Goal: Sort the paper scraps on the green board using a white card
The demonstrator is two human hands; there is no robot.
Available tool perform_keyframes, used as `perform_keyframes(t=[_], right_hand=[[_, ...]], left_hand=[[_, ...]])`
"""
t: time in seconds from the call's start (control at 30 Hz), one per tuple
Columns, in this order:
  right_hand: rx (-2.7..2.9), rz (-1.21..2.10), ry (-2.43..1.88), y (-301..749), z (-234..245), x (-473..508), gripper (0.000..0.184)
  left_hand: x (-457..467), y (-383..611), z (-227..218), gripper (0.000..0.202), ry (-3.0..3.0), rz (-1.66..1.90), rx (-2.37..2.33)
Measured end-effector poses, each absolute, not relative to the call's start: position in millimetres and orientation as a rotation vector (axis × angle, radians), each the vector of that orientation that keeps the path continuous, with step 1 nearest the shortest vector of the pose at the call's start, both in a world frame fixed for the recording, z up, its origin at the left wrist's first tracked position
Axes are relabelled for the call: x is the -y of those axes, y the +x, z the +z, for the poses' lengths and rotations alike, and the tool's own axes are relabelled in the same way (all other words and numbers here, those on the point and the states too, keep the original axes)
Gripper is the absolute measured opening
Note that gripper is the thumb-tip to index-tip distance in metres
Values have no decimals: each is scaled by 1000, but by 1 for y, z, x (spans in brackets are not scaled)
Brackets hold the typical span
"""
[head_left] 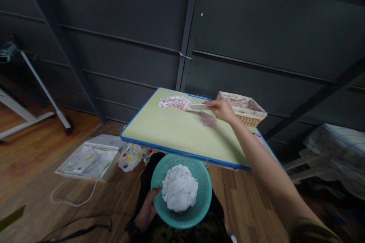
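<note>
My left hand (146,209) grips the rim of a teal plastic basket (199,197) held over my lap, heaped with white paper scraps (179,191). My right hand (221,110) reaches out over a pale yellow-green table with a blue edge (182,136) and is closed on a flat white tool (198,106). The tool's tip touches a pile of white and pink paper scraps (174,102) near the table's far edge. A blurred pinkish patch (208,120) lies just below my right hand.
A wicker basket with a cloth lining (243,108) stands at the table's far right corner. On the wooden floor to the left lie a white tray with a cable (89,157) and a dotted bag (131,156). A dark panelled wall rises behind.
</note>
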State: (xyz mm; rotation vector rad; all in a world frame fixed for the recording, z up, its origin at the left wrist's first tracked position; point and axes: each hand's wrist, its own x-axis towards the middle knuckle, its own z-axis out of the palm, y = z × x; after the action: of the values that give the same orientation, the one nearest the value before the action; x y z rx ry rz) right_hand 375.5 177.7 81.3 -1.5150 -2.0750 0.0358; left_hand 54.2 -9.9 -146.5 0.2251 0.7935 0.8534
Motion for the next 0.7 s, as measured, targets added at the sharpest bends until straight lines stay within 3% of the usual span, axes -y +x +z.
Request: perform_keyframes(t=[0.43,0.7], right_hand=[[1924,211,-1448,364,53,-210,28],[1886,499,-1413,384,64,-201,26]], left_hand=[[12,56,-135,58,184,868,-788],[9,54,-150,55,154,866,-756]])
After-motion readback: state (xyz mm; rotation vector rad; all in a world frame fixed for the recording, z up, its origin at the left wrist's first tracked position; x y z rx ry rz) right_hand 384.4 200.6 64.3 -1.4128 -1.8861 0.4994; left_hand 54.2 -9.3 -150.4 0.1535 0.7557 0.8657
